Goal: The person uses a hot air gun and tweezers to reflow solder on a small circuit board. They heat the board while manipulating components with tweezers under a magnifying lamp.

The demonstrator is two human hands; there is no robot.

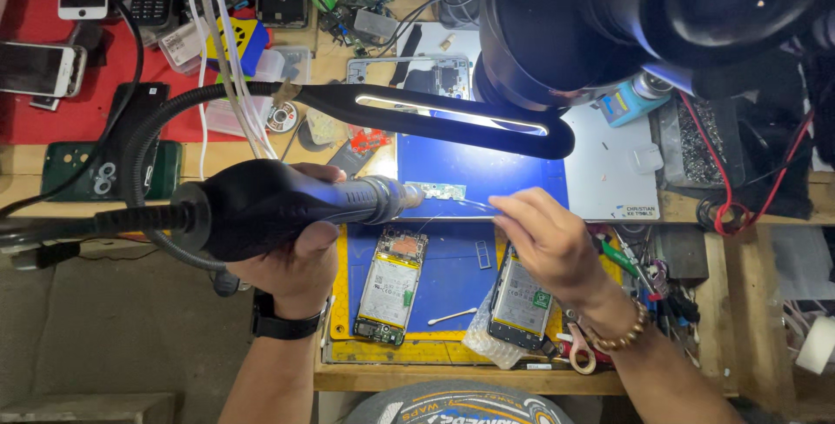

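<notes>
Head view looked down on a crowded repair bench [383,370] where the person's left hand [291,259] was wrapped tight round the fat black handle of a hot-air tool [287,206], its metal nozzle aimed right at a small green circuit board [437,190] lying on the blue mat [474,172] under the lamp arm [435,115]. The right hand [544,237] had its grip pinched narrow on something thin and pale, perhaps tweezers or a wire; I could not tell which.

That board looked light, stiff and easily damaged, best taken by its bare edges. The tool seemed bulky, with a thick hose [143,163] dragging at it from the left, so it wanted a full fist.

A big dark microscope head [609,24] blotted out the far right of the bench. Two opened phones [389,285] lay nearer, one half under the right wrist.
</notes>
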